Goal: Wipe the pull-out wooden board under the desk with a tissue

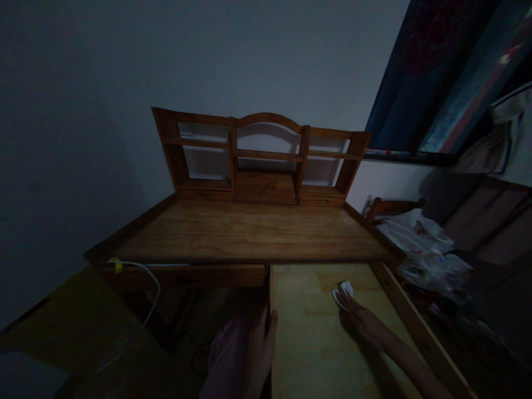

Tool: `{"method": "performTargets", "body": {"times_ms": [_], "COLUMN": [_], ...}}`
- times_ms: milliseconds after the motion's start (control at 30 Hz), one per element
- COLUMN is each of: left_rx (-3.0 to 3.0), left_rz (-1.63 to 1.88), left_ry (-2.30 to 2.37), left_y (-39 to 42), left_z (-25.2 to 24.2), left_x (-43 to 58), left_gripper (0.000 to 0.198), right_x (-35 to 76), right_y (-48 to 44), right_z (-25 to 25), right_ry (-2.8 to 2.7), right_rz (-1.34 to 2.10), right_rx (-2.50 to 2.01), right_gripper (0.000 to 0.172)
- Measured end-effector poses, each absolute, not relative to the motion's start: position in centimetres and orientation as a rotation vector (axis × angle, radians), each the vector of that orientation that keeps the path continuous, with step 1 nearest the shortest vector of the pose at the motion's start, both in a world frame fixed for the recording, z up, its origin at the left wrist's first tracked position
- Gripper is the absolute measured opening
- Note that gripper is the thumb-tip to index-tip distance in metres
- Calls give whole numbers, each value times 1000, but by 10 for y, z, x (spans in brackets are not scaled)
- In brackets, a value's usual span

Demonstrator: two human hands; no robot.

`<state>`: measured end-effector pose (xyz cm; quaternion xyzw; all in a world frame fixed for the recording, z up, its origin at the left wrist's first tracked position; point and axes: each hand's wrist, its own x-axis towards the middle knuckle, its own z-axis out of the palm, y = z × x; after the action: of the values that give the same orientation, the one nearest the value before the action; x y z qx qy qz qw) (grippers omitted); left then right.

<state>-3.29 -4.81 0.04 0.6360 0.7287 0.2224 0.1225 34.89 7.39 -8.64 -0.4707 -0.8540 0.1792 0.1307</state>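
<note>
At the far left, a white cable (158, 289) with a yellow tag (118, 266) loops down over the desk's front edge, beside a wooden drawer front (224, 275). Above it spreads the bare wood desktop (233, 230), with a shelf unit (266, 185) along its back. The left hand (261, 341) is at the left side wall of the pulled-out drawer (299, 332), thumb by the wall's top edge; in this dim light I cannot tell whether its fingers clamp the wood. Farther right, a white cloth (347, 286) lies on the drawer's pale bottom, toward the desktop, and the right hand (359, 318) holds it there, fingers together on it, with white showing on either side of them. Right of the desk, plastic bags (418, 235) rest against a wooden chair (394, 207), below a dark blue curtain (399, 94) and hanging clothes (519, 149).
</note>
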Motion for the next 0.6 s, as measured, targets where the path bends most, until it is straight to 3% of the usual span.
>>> {"method": "performTargets", "body": {"times_ms": [267, 600], "left_rx": [1913, 1878], "left_rz": [600, 633], "left_ry": [2107, 2082], "left_y": [-52, -50], "left_z": [-2, 9], "left_x": [-37, -32], "left_gripper": [45, 49], "right_x": [299, 213], "right_y": [62, 81], "right_z": [-56, -88], "right_ry": [-2371, -2504], "right_rz": [228, -83], "right_rx": [-1331, -1261], "right_gripper": [59, 70]}}
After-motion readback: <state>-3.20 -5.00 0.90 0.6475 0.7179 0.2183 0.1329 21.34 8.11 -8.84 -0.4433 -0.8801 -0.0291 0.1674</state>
